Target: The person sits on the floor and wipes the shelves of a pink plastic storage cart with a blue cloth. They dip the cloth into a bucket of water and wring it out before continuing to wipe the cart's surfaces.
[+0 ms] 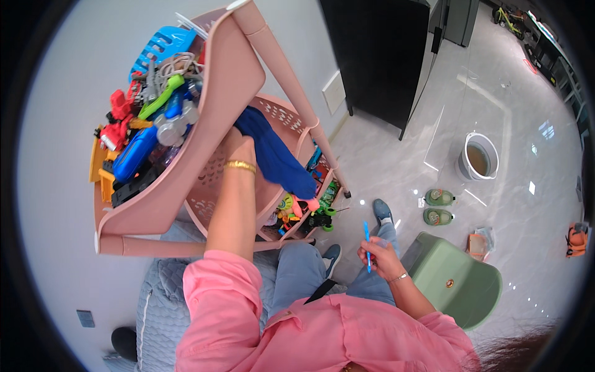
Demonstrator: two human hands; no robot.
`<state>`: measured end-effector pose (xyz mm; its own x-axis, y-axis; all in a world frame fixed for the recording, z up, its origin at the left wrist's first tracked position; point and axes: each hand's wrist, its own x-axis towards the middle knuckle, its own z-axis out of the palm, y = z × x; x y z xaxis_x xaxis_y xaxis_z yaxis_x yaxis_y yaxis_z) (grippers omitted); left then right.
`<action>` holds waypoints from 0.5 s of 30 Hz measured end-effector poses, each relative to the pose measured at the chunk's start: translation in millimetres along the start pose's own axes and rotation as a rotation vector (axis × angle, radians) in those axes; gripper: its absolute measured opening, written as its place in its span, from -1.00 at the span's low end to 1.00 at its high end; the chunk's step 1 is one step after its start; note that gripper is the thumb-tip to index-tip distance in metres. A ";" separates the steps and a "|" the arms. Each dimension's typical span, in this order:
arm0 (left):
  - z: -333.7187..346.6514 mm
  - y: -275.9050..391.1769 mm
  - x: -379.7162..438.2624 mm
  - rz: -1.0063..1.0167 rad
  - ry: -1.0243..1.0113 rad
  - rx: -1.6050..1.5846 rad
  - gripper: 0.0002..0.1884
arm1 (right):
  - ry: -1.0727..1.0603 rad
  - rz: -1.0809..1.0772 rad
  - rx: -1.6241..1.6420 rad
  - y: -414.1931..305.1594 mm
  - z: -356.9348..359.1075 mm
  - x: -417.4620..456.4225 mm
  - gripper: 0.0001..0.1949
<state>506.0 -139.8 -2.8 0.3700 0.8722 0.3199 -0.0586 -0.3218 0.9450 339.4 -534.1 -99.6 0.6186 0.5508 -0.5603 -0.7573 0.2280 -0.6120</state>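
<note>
With my left hand [239,144], I reach into the middle basket of a pink plastic storage rack [200,135]; my fingertips are hidden behind the top tier's wall, against a dark blue cloth [279,158]. The cloth lies over that basket's edge. Held in front of my knees, my right hand [381,258] grips a thin bright blue stick-like item [367,246], with something small and clear beside it. Toys fill the top tier, among them a blue plastic case [135,154] and a blue slotted basket [162,44]. More small toys [297,209] lie in the lower tier.
Right of me stands a green plastic stool [455,279]. Beyond it are green child's shoes [438,216], a clear-wrapped packet [479,244] and a white bucket of murky water [477,158]. A black cabinet [379,60] stands ahead; a grey quilted cover [162,302] lies at left.
</note>
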 end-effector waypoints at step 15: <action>104.4 24.7 17.5 0.132 -0.254 0.712 -0.58 | 0.073 -0.947 -0.643 -164.8 90.2 131.6 -0.63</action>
<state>607.8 -170.9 19.1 0.6082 0.7264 0.3202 0.4628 -0.6522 0.6005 526.8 -426.8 -22.1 0.9097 0.3246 0.2589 0.2526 0.0621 -0.9656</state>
